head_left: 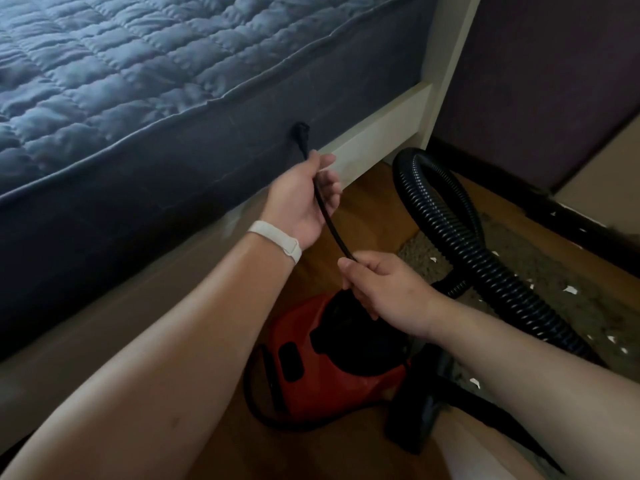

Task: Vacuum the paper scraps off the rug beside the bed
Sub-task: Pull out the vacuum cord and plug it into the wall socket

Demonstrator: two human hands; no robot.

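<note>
Hands grip one thin black power cord (330,225) at two spots, held apart above the red plastic canister vacuum cleaner (325,368). The left hand (304,199), with a white wristband (277,239) on its wrist, is up and away from the vacuum cleaner; its thumb and curled fingers close round the cord. The cord's black plug (300,131) sticks out just past that hand's thumb. The right hand (384,289) is right over the vacuum cleaner's dark top and pinches the lower stretch of the cord between thumb and forefinger. The cord runs taut between the two hands.

The vacuum cleaner sits on a brown wooden floor (367,216), with more black cord looping round its left side. A black ribbed hose (446,216) arches up behind the vacuum cleaner and runs down along its right. The beige shaggy rug (554,282) lies to the right of the vacuum cleaner, under the hose, and small white paper scraps (569,289) are scattered over it. The blue quilted bed (131,64) and its white wooden bed frame (377,133) stand beyond and to the left of the vacuum cleaner.
</note>
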